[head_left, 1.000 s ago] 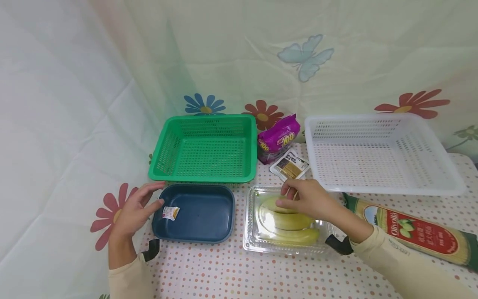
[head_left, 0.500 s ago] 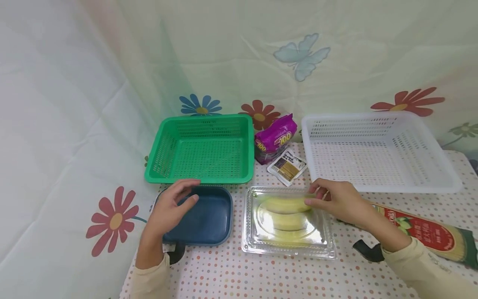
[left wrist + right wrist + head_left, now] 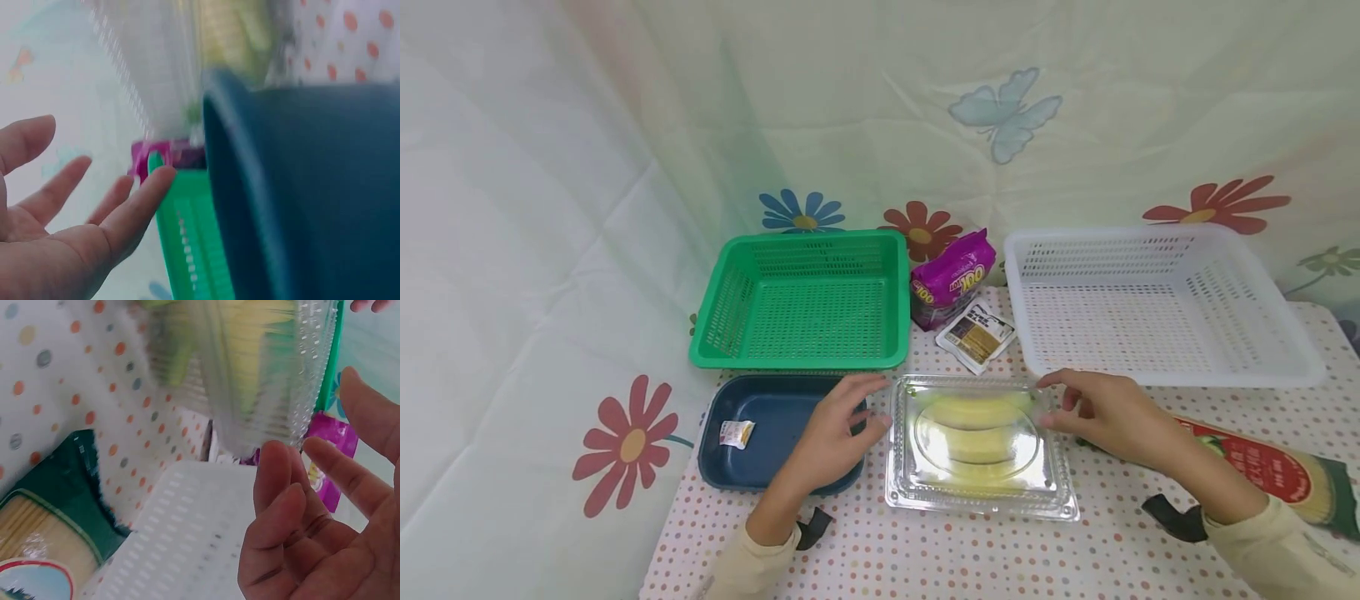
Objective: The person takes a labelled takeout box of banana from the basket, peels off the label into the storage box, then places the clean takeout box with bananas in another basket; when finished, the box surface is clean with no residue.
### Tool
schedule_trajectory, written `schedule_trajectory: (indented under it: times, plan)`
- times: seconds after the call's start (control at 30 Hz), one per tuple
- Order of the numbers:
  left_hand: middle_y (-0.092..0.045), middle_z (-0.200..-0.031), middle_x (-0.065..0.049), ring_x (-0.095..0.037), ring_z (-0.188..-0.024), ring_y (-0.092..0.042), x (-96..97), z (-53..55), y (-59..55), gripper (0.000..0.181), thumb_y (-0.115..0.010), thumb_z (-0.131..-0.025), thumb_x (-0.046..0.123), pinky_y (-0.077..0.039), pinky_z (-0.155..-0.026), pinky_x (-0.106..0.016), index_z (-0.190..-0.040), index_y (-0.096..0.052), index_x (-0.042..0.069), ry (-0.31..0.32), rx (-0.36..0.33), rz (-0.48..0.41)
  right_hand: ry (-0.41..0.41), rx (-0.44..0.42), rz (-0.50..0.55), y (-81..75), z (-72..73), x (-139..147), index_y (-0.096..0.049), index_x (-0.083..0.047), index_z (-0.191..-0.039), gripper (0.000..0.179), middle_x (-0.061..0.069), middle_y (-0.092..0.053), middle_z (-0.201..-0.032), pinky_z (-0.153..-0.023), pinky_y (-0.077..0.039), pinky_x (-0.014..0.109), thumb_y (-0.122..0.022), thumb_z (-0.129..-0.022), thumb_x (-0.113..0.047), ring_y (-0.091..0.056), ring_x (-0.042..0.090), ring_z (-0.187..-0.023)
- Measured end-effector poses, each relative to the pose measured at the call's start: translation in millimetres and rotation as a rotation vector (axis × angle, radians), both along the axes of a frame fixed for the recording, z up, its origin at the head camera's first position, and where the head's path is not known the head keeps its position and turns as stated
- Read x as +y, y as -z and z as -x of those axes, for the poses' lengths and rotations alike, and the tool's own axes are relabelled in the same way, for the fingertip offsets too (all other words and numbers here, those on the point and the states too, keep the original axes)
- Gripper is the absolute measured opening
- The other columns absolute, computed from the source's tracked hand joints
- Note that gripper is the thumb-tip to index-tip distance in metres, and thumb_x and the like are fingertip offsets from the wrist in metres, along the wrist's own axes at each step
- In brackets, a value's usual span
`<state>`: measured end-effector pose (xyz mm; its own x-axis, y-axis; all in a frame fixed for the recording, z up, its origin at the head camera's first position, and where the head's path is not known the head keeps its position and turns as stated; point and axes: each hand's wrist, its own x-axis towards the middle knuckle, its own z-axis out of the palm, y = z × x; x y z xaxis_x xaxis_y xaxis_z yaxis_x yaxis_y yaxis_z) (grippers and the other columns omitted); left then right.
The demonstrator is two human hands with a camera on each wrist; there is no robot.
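A clear plastic clamshell box (image 3: 977, 500) with several yellow bananas (image 3: 977, 446) inside lies with its lid down in the head view. My left hand (image 3: 838, 429) is over the right side of the dark blue tray (image 3: 718, 475), fingertips right at the box's left edge. Its fingers are spread and hold nothing in the left wrist view. At the box's right edge is my right hand (image 3: 1097, 408), thumb apart from the bent fingers. The right wrist view shows those fingertips (image 3: 275, 453) close to the ridged rim, with nothing pinched.
A small white packet (image 3: 737, 433) lies in the blue tray. Behind stand a green basket (image 3: 805, 362) and a white basket (image 3: 1165, 379). Between them are a purple bag (image 3: 955, 271) and a flat white-and-brown packet (image 3: 977, 335). A pasta pack (image 3: 1292, 479) lies at the right.
My left hand has moved right across the blue tray to the box, uncovering the small packet. My right hand has shifted right from above the bananas to the box's right edge.
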<state>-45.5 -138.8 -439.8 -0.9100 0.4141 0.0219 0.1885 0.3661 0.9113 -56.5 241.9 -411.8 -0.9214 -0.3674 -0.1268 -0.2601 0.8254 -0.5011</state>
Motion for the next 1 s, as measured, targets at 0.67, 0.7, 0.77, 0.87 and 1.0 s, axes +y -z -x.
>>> schedule_trajectory:
  times: [0.67,0.7,0.77,0.87,1.0]
  plan:
    - [-0.019,-0.17,-0.006,-0.038,-0.151,-0.033,23.6,-7.7,13.5,0.076,-0.079,-0.089,0.039,-0.038,-0.112,-0.066,-0.155,-0.044,0.029,0.067,-0.029,0.27,-0.048,-0.095,0.045,10.6,-20.0,6.0,-0.05,-0.019,-0.15,0.097,0.024,-0.051,-0.149,-0.068,-0.058,0.038,-0.082,-0.071,-0.065,-0.07,0.02,-0.094]
    - [-0.017,-0.171,-0.006,-0.038,-0.151,-0.033,23.3,-6.7,13.9,0.078,-0.079,-0.088,0.039,-0.038,-0.112,-0.066,-0.156,-0.042,0.03,0.075,-0.039,0.278,-0.047,-0.106,0.056,11.3,-21.0,5.5,-0.049,-0.019,-0.15,0.099,0.025,-0.048,-0.151,-0.068,-0.059,0.04,-0.082,-0.07,-0.065,-0.07,0.022,-0.096]
    - [-0.015,-0.171,-0.007,-0.039,-0.151,-0.032,22.8,-4.5,14.0,0.082,-0.081,-0.087,0.037,-0.038,-0.112,-0.067,-0.157,-0.04,0.029,0.093,-0.055,0.297,-0.047,-0.122,0.069,12.3,-22.6,5.3,-0.048,-0.019,-0.152,0.102,0.027,-0.042,-0.155,-0.069,-0.059,0.043,-0.083,-0.068,-0.066,-0.071,0.024,-0.098]
    - [-0.015,-0.171,-0.009,-0.041,-0.151,-0.032,22.7,-1.0,12.4,0.084,-0.083,-0.085,0.033,-0.038,-0.111,-0.067,-0.158,-0.04,0.026,0.117,-0.06,0.325,-0.053,-0.13,0.077,13.5,-24.1,5.6,-0.046,-0.019,-0.153,0.105,0.032,-0.036,-0.157,-0.07,-0.06,0.046,-0.083,-0.067,-0.067,-0.072,0.027,-0.1]
    - [-0.014,-0.171,-0.011,-0.041,-0.149,-0.034,24.5,1.5,9.2,0.09,-0.086,-0.081,0.031,-0.04,-0.11,-0.066,-0.158,-0.039,0.023,0.145,-0.081,0.353,-0.043,-0.19,0.114,14.5,-25.1,5.6,-0.043,-0.018,-0.155,0.108,0.037,-0.029,-0.158,-0.069,-0.062,0.041,-0.086,-0.066,-0.063,-0.074,0.031,-0.1]
